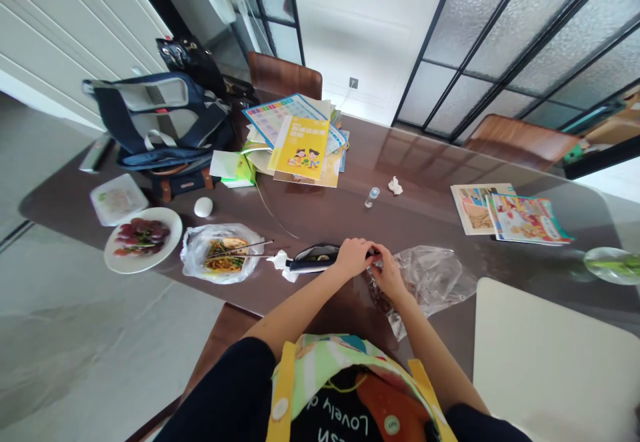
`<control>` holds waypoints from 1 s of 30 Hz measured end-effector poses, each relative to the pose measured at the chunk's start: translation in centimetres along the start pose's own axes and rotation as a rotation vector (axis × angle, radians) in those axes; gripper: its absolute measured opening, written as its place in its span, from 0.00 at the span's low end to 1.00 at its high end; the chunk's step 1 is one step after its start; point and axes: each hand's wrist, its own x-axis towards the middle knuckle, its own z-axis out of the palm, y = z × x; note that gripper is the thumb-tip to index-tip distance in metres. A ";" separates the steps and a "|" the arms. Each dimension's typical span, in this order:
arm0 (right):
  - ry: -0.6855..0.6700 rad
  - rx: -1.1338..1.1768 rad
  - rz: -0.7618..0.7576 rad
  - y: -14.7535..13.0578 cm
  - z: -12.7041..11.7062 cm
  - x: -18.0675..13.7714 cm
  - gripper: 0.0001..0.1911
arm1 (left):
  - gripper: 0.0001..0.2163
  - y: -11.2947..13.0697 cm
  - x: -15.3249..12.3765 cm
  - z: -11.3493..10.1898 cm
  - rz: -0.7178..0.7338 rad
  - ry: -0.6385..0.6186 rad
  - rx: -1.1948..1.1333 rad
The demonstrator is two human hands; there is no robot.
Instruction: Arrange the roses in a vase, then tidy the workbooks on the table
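My left hand (353, 257) and my right hand (387, 277) meet over a brown glossy table (320, 302). My left hand lies over the end of a dark navy pouch (313, 258), which looks unzipped. The fingers of my right hand curl in at that same end, partly hiding it. A crumpled clear plastic bag (425, 281) lies against my right wrist, with something dark under its near edge. A crumpled white tissue (279, 262) sits just left of the pouch.
Food lies left of my hands: a plastic bag holding noodles and chopsticks (223, 253) and a plate of red grapes (143, 239). Papers and yellow booklets (300, 145), a navy backpack (160, 122), picture books (520, 214) and a small bottle (372, 195) also stand around the table.
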 end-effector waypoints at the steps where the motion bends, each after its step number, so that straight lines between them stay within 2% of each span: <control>1: 0.031 -0.002 -0.013 0.1 0.2 -0.3 0.28 | 0.13 0.0 0.0 0.1 -0.010 0.002 0.000; 5: 0.176 0.040 0.065 0.3 1.0 -0.9 0.31 | 0.12 0.1 -0.1 0.0 0.017 -0.019 -0.002; 8: 0.102 0.062 0.190 0.2 1.2 -0.5 0.29 | 0.11 0.4 -0.5 0.0 0.115 0.043 0.004; 10: 0.051 0.027 0.253 -0.1 1.1 0.0 0.20 | 0.10 0.6 -0.9 0.1 0.139 0.116 -0.005; 12: 0.064 -0.008 0.288 -0.5 1.0 0.5 0.13 | 0.09 0.8 -1.3 0.3 0.104 0.214 -0.035; 18: 0.176 -0.023 0.395 -1.4 1.3 1.6 0.08 | 0.07 0.0 -1.7 -0.1 -0.114 0.538 -0.162; 21: 0.249 -0.009 0.466 -1.5 1.0 2.0 0.08 | 0.06 -1.8 -1.6 -0.8 -0.203 0.675 -0.173; 24: 0.303 0.020 0.513 -1.0 0.1 2.3 0.07 | 0.05 -4.9 -1.6 -1.5 -0.271 0.798 -0.161; 30: 0.400 0.059 0.584 1.5 -1.6 2.6 0.07 | 0.10 -11.8 -1.8 -2.7 -0.310 0.930 -0.302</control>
